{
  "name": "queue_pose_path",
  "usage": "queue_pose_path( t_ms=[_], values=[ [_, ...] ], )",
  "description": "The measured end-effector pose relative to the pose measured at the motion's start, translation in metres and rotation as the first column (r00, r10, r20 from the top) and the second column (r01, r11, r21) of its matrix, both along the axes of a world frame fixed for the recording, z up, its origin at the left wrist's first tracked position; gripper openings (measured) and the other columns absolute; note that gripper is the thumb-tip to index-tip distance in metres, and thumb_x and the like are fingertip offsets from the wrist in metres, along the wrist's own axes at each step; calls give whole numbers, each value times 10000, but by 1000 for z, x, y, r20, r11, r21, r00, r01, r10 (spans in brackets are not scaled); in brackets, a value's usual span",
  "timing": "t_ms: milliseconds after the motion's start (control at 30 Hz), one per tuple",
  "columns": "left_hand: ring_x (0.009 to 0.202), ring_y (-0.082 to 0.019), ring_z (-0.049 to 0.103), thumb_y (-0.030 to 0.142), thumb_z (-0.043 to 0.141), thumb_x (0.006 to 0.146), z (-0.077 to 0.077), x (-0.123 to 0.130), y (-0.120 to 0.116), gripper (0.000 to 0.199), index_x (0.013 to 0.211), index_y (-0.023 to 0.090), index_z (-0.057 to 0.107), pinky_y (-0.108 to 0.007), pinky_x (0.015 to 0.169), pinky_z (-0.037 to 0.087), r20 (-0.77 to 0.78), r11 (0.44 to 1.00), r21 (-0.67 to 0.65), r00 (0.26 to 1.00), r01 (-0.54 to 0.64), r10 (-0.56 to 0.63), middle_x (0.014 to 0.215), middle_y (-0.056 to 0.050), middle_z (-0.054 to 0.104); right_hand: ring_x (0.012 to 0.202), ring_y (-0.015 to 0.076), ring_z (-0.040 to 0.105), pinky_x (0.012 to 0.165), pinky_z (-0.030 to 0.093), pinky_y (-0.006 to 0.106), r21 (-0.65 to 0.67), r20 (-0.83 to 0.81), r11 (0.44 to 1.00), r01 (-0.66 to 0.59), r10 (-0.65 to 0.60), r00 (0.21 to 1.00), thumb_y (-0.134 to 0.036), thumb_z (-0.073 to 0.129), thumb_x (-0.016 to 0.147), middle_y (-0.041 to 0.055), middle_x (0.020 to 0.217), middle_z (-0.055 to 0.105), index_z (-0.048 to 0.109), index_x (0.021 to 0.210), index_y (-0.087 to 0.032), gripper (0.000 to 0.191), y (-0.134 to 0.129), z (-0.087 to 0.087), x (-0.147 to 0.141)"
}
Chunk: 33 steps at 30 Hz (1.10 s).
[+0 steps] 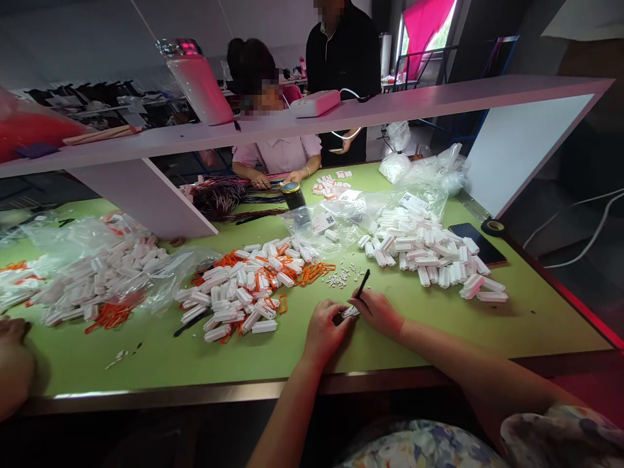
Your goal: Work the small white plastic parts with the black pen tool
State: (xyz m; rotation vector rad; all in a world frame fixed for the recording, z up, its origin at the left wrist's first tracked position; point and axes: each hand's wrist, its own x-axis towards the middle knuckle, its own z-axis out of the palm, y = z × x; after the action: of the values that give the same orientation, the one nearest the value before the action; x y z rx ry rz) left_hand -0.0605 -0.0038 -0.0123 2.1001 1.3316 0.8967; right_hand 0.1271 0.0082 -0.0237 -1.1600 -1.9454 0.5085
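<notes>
Near the front edge of the green table (160, 361), my left hand (325, 331) grips a small white plastic piece (350, 312) with dark holes. My right hand (380, 313) pinches a thin black tool (363, 284), its upper end leaning to the upper right, and its fingers are beside the white piece. Tiny white bits (340, 279) lie scattered just beyond my hands. A heap of white plastic pieces mixed with orange frames (244, 286) is to the left. Another heap of white pieces (429, 250) lies to the right.
A shelf (263, 127) spans the table, bearing a bottle (202, 88) and a white box (316, 104). Beneath it are a dark can (293, 197), plastic bags (336, 221) and a dark phone (478, 244). Two people are opposite; another person's hand (13, 364) is far left.
</notes>
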Motion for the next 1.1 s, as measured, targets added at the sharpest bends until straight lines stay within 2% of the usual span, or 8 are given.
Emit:
queue_pose_path(
  t_ms=[167, 433, 900, 1100],
  values=[
    [890, -214, 621, 271, 741, 836, 0, 0, 0, 84, 905, 223, 738, -351, 836, 501, -8, 1000, 0, 1000, 1, -1, 861, -36, 680, 716, 186, 635, 686, 480, 280, 33, 39, 999, -40, 39, 998, -389, 433, 1053, 55, 789, 682, 612, 899, -213, 294, 0, 1, -1],
    [892, -213, 625, 271, 738, 850, 1, 1, 0, 86, 915, 215, 738, -352, 842, 497, -16, 1000, -7, 1000, 6, -7, 870, -41, 683, 697, 179, 635, 688, 496, 277, 6, -52, 1000, -4, 5, 999, -427, 432, 1054, 50, 791, 692, 614, 909, -215, 315, -2, 2, 1],
    [896, -209, 623, 273, 734, 847, 1, 1, 0, 99, 931, 220, 740, -344, 845, 500, -3, 1000, -12, 1000, 11, -11, 882, -36, 679, 694, 180, 630, 678, 492, 280, 65, 0, 998, -9, 9, 1000, -410, 421, 1063, 48, 790, 685, 606, 918, -220, 303, -2, -1, 1],
    [894, -216, 620, 289, 728, 851, 4, 1, -1, 116, 943, 221, 746, -348, 836, 497, -14, 1000, -23, 1000, 9, -9, 867, -39, 675, 713, 185, 636, 684, 485, 281, 104, 73, 993, -48, 41, 996, -343, 454, 1053, 60, 797, 694, 625, 925, -205, 254, -1, -2, -1]
  ],
)
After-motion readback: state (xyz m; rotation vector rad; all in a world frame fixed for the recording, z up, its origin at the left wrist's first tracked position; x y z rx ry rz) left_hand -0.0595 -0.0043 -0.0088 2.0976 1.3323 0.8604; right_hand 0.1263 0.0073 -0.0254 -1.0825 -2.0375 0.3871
